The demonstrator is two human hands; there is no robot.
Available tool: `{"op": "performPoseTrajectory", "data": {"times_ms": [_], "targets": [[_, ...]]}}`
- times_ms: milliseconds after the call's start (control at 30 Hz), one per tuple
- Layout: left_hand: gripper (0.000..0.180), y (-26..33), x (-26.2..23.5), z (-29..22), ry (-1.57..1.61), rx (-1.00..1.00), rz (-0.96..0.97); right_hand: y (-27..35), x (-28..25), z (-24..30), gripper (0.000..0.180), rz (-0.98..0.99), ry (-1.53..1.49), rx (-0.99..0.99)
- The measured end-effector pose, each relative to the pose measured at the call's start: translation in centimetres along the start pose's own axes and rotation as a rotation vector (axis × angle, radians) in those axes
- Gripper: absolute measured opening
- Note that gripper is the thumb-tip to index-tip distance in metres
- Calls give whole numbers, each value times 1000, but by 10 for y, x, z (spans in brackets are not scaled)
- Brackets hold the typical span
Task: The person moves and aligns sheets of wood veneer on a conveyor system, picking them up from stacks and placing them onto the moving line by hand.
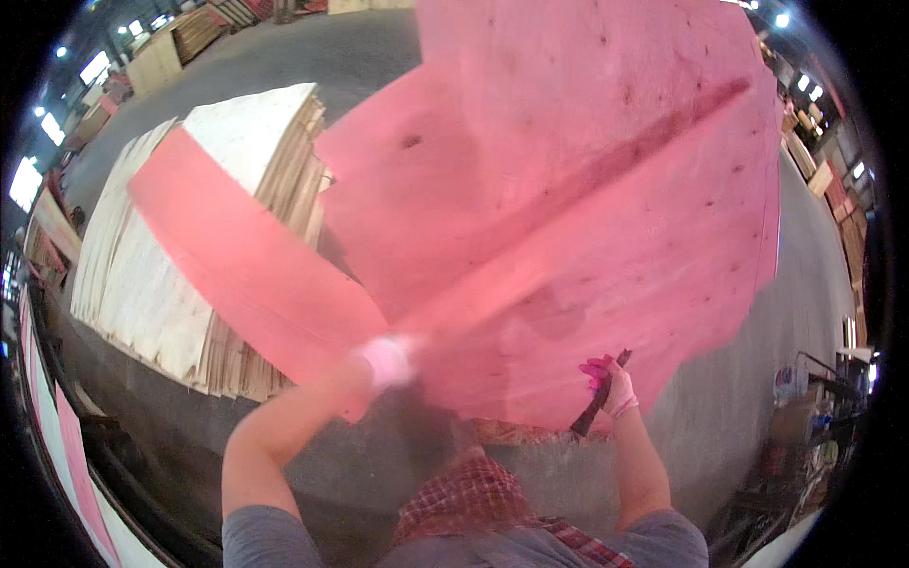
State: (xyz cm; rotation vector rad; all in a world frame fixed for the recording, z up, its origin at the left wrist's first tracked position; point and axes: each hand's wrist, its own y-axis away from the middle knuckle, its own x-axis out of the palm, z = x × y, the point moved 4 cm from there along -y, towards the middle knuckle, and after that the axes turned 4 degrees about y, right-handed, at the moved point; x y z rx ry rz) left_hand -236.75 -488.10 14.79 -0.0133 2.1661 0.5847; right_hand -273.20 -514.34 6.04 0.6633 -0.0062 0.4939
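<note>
My left hand (386,363), in a pale glove and blurred by motion, is closed at the near end of a long pink wood veneer strip (246,246). The strip slants away to the far left, over a pale stack. In front of me spreads a broad pile of pink veneer sheets (615,246) with knots and a dark diagonal band. Over its near right edge, my right hand (615,386), gloved with pink-stained fingers, is closed around a dark, narrow stick-like tool (589,417). The exact kind of that tool does not show.
A stack of pale veneer sheets (161,293) stands at the left on the grey concrete floor (369,47). More wood stacks (180,43) stand at the far left. A cluttered rack (805,407) is at the right. Long pink and white sheets (71,454) lie at the left rim.
</note>
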Motion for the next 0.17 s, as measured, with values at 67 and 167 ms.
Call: {"op": "performPoseTrajectory", "data": {"times_ms": [67, 167], "targets": [[35, 52, 28, -49, 36, 86, 71, 16, -2, -12, 43, 2, -48, -10], [24, 140, 60, -107, 171, 160, 293, 81, -30, -64, 38, 67, -98, 41]]}}
